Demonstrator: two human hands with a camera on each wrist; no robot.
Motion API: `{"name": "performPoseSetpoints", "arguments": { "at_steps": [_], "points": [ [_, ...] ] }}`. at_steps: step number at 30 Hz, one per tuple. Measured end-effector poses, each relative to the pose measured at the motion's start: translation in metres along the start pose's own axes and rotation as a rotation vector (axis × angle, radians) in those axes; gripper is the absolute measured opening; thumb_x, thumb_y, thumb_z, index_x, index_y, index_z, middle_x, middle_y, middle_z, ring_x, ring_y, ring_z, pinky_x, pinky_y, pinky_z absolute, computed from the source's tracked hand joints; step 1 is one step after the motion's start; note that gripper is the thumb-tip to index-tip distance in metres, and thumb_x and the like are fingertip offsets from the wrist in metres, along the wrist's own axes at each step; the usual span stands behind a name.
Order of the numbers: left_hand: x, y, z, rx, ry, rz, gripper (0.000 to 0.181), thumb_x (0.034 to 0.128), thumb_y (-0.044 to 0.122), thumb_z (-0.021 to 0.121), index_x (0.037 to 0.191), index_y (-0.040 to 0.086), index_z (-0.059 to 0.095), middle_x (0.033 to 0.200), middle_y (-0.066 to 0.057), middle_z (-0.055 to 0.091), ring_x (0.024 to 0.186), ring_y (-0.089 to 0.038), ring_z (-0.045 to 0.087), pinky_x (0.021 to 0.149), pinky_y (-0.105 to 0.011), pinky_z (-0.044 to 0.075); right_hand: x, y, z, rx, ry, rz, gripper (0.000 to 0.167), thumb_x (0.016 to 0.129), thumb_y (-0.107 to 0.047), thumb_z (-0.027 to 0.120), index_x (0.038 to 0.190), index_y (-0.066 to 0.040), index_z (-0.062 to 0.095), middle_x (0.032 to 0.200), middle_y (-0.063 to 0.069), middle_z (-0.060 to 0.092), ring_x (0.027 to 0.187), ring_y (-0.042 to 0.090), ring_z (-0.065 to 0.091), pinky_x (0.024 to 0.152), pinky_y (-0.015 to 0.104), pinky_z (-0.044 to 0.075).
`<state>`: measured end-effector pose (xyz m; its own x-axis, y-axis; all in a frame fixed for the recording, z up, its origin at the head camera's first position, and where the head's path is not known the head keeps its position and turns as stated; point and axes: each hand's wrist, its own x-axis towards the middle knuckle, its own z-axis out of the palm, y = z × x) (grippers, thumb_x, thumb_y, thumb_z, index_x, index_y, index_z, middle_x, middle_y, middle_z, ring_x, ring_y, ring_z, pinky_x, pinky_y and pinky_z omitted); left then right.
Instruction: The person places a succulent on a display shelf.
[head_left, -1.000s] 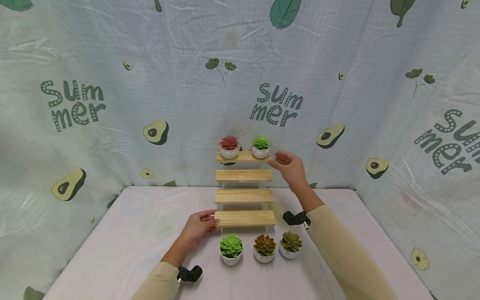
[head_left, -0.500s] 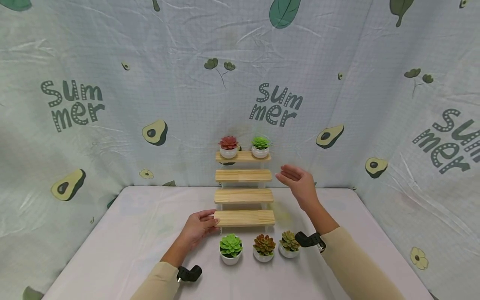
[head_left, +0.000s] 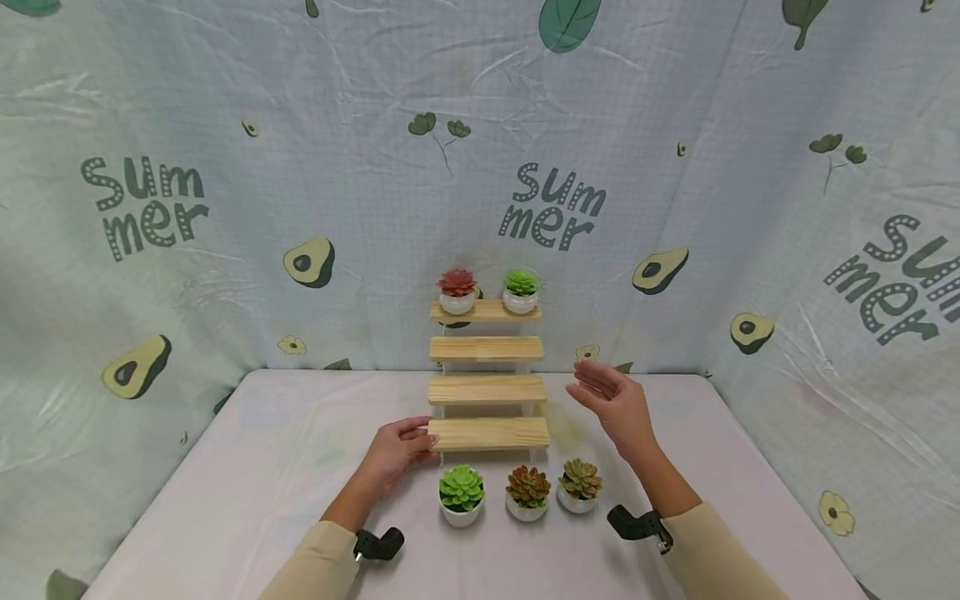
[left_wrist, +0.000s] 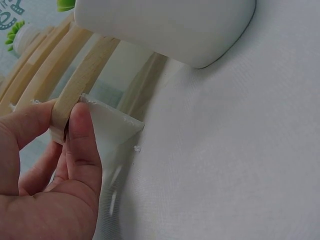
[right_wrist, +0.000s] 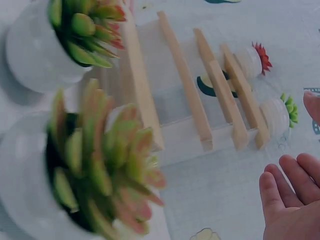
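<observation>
A tiered wooden shelf stand point(head_left: 487, 389) with clear side supports stands at the back of the table. Its top board carries a red potted succulent point(head_left: 457, 292) on the left and a bright green potted succulent point(head_left: 521, 292) on the right. My left hand point(head_left: 396, 455) pinches the left end of the lowest board point(left_wrist: 82, 80) between thumb and fingers. Off to the stand's right, my right hand point(head_left: 617, 410) hovers with fingers extended and nothing in it. In front of the stand are a green succulent point(head_left: 461, 495), a reddish-brown succulent point(head_left: 527, 492) and an olive-coloured succulent point(head_left: 579, 485), all in white pots.
A white cloth covers the table point(head_left: 300, 467). Behind and at the sides hangs a printed curtain point(head_left: 390, 200) with avocados and lettering. The olive succulent stands between the right wrist and the reddish-brown one.
My right hand has moved away from the green succulent on the top board, down and to the right. The left hand has kept its hold on the lowest board.
</observation>
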<state>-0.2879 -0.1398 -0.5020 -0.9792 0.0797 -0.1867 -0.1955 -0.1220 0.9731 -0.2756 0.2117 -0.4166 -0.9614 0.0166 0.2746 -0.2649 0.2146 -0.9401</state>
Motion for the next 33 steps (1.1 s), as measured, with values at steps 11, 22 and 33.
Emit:
{"name": "performPoseSetpoints", "arguments": {
  "at_steps": [11, 22, 33],
  "points": [
    [0.001, 0.004, 0.000, 0.005, 0.002, 0.004, 0.047, 0.0938, -0.006, 0.067, 0.139, -0.011, 0.054, 0.103, -0.012, 0.069, 0.085, -0.016, 0.069, 0.074, -0.028, 0.064, -0.036, 0.023, -0.001, -0.071, 0.027, 0.064, 0.060, 0.087, -0.033, 0.083, 0.138, -0.008, 0.062, 0.141, 0.014, 0.064, 0.131, 0.029, 0.061, 0.093, 0.011, 0.054],
    [0.000, 0.004, 0.000, 0.001, 0.000, 0.000, 0.045, 0.0939, -0.008, 0.066, 0.138, -0.010, 0.055, 0.102, -0.012, 0.069, 0.084, -0.015, 0.069, 0.074, -0.028, 0.064, -0.071, 0.038, 0.002, -0.024, 0.058, 0.161, 0.050, 0.088, -0.025, 0.082, 0.133, -0.008, 0.065, 0.139, 0.018, 0.064, 0.127, 0.023, 0.064, 0.093, 0.012, 0.055],
    [-0.001, 0.003, 0.000, -0.011, -0.008, -0.005, 0.045, 0.0932, -0.008, 0.066, 0.137, -0.011, 0.056, 0.102, -0.013, 0.069, 0.084, -0.016, 0.069, 0.074, -0.028, 0.064, -0.099, 0.049, 0.002, 0.010, 0.042, 0.286, 0.064, 0.086, -0.025, 0.084, 0.141, -0.006, 0.059, 0.147, 0.013, 0.058, 0.133, 0.022, 0.059, 0.094, 0.013, 0.055]
  ]
}}
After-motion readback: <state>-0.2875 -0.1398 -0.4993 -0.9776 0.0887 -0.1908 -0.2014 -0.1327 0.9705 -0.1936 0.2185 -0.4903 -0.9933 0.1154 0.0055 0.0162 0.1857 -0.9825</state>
